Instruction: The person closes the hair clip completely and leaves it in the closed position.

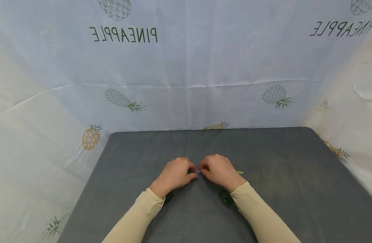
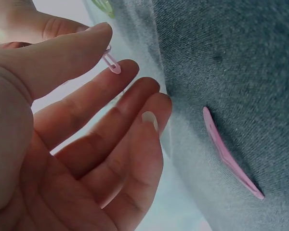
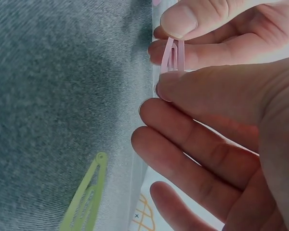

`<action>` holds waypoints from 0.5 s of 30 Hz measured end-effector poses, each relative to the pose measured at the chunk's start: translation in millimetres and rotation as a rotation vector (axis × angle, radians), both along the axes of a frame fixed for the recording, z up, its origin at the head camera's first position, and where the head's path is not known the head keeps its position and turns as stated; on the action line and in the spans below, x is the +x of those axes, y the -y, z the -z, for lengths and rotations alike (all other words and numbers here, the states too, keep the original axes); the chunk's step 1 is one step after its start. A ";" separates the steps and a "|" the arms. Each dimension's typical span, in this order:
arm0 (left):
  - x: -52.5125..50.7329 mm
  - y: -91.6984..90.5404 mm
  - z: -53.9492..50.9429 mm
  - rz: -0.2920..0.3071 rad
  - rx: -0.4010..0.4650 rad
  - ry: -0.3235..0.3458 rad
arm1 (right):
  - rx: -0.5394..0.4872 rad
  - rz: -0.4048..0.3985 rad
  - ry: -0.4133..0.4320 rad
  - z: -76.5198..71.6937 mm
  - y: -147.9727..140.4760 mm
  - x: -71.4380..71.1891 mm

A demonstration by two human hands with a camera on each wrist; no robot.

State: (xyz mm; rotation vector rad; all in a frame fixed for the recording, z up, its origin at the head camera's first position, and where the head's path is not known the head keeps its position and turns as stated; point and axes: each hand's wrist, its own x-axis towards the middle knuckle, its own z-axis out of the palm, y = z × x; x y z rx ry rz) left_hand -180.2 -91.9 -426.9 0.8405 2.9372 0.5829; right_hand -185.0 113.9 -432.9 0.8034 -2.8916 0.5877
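Observation:
Between the two hands is a pink hair clip (image 3: 180, 55), its two arms spread apart in the right wrist view. My right hand (image 1: 219, 170) pinches one end of it between thumb and index finger. The thumb and index finger of my left hand (image 1: 175, 173) pinch the other end. In the left wrist view, a narrow part of the clip (image 2: 114, 67) shows beside the left thumb, and another pink clip (image 2: 226, 156) lies on the grey surface. A green hair clip (image 3: 89, 197) lies near the right hand, partly cut off by the frame edge.
The grey table (image 1: 280, 162) stands against a white curtain (image 1: 186, 60) printed with pineapples. Dark objects show beside both wrists, one (image 1: 225, 196) under the right wrist. The green clip lies just right of the right hand in the head view.

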 end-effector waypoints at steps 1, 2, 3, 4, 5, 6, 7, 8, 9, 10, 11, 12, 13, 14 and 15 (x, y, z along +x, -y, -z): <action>0.0 0.1 -0.7 -0.001 0.001 -0.003 | -0.002 -0.002 0.000 -0.5 0.1 0.2; 0.0 0.2 -1.5 -0.002 0.003 -0.007 | -0.004 -0.005 0.000 -0.9 0.2 0.4; -0.1 0.3 -2.3 -0.005 0.005 -0.012 | -0.006 -0.008 0.000 -1.3 0.1 0.5; -0.2 0.4 -3.1 -0.008 0.006 -0.016 | -0.008 -0.010 -0.001 -1.5 0.0 0.6; -0.3 0.4 -3.7 -0.009 0.009 -0.021 | -0.011 -0.013 0.000 -1.7 -0.2 0.7; -0.4 0.5 -4.3 -0.012 0.011 -0.026 | -0.014 -0.016 0.001 -1.8 -0.4 0.8; -0.4 0.5 -4.7 -0.014 0.012 -0.035 | -0.016 -0.018 0.002 -1.9 -0.6 0.9; -0.4 0.6 -5.1 -0.015 0.015 -0.042 | -0.018 -0.021 0.002 -2.0 -0.7 0.9; -0.5 0.6 -5.3 -0.017 0.019 -0.049 | -0.019 -0.024 0.001 -2.1 -0.6 1.0; -0.5 0.6 -5.7 -0.019 0.023 -0.057 | -0.018 -0.026 -0.001 -2.2 -0.7 1.1; -0.5 0.6 -5.8 -0.020 0.028 -0.063 | -0.017 -0.029 -0.005 -2.2 -0.7 1.2; -0.6 0.5 -6.1 -0.024 0.031 -0.070 | -0.013 -0.032 -0.011 -2.4 -0.8 1.3; -0.7 1.1 -6.7 -0.025 0.034 -0.074 | -0.009 -0.033 -0.015 -3.0 -0.2 1.5; -0.8 1.7 -7.5 -0.026 0.036 -0.075 | -0.004 -0.033 -0.020 -3.7 0.4 1.8; -0.9 2.3 -8.2 -0.027 0.036 -0.075 | 0.000 -0.033 -0.024 -4.4 0.9 2.1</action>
